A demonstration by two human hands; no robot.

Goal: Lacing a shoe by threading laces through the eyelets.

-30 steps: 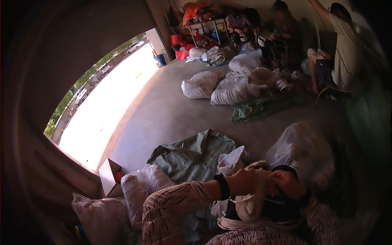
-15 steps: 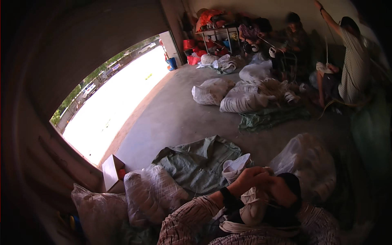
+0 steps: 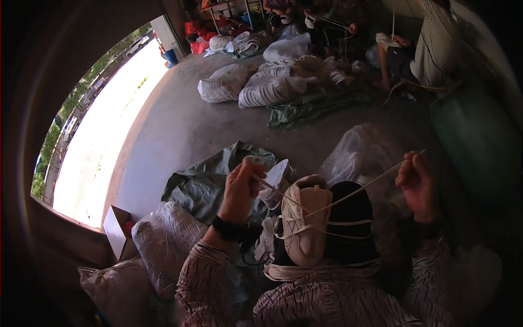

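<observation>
A beige shoe upper (image 3: pixel 306 231) rests on my lap against a dark cloth, its collar pointing away from me. Two pale shoelace ends run out from its eyelets. My left hand (image 3: pixel 243 188), a wristband below it, pinches one lace end left of the shoe. On the other side, my right hand (image 3: pixel 418 188) is raised and pinches the second lace end (image 3: pixel 370 184), drawn straight. Loose lace loops lie across the lower shoe and the dark cloth. Beyond my left hand, another pale shoe (image 3: pixel 274 184) lies near the green woven sheet (image 3: pixel 201 182).
Clear plastic bags (image 3: pixel 163 240) stand at lower left beside a white box (image 3: pixel 114 231); another clear bag (image 3: pixel 357 155) lies ahead. White sacks (image 3: pixel 278 82) and a green sack (image 3: pixel 316 106) lie farther off. Seated co-workers, one in a striped shirt (image 3: pixel 436 49), are at the back.
My hands were together over the shoe and have spread apart, pulling the lace ends out to both sides. The view has tilted down and swung right.
</observation>
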